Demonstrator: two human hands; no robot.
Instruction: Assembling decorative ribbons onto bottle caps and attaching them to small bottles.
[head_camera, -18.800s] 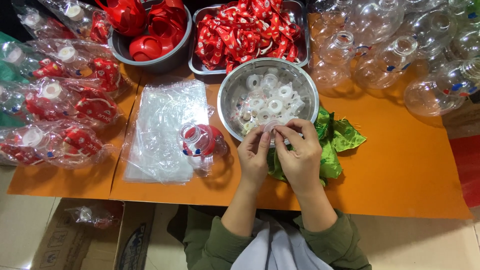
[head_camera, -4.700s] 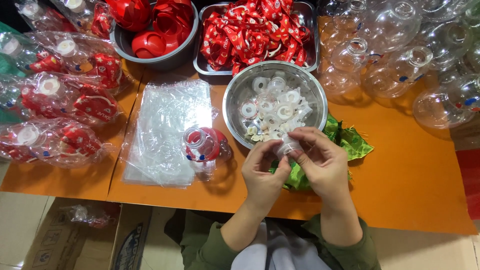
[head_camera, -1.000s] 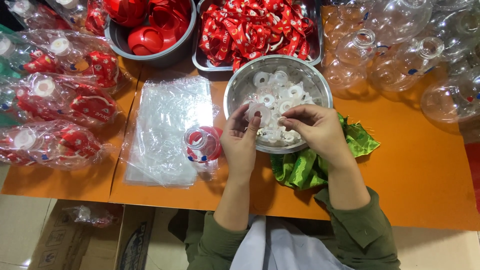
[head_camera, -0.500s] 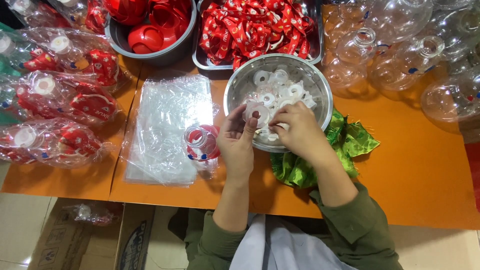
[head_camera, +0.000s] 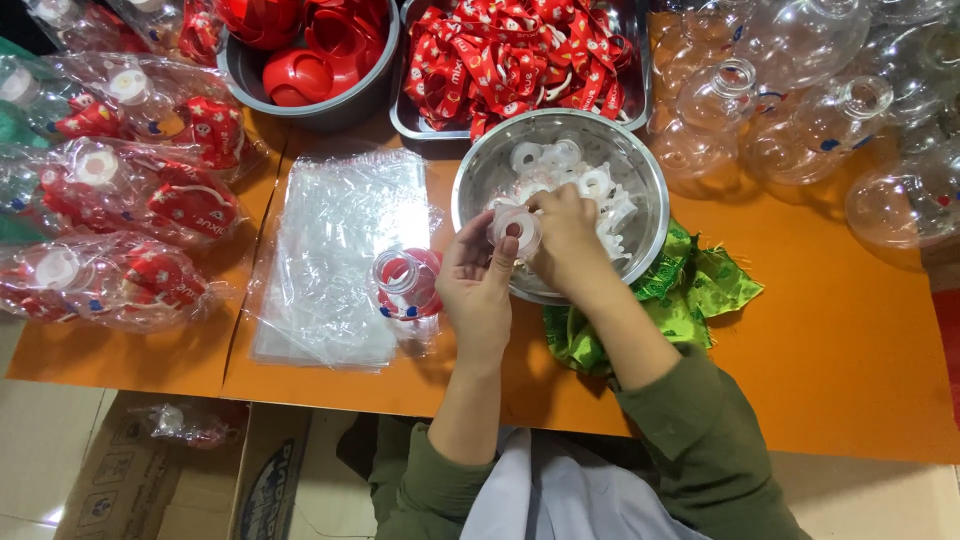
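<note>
Fingers of the left hand (head_camera: 478, 283) and right hand (head_camera: 565, 240) pinch one white plastic ring (head_camera: 516, 230) over the steel bowl (head_camera: 640, 175), mid-frame; red-filled clear bagged packs (head_camera: 150, 200) lie at left.

Sleeves: olive-green, long, pushed up twd elbows
Hands: left hand (head_camera: 478, 290) & right hand (head_camera: 567, 240) bare, no gloves
Front: white apron/cloth

Bare orange table (head_camera: 830, 330) lies open at four o'clock from the steel bowl (head_camera: 640, 175), past the green cloth (head_camera: 690, 295). At nine o'clock the clear bottle (head_camera: 405, 285) and flat plastic bags (head_camera: 335, 260) block. Twelve o'clock is walled by the ribbon tray (head_camera: 520, 55); clear globes (head_camera: 800, 130) crowd two o'clock
</note>
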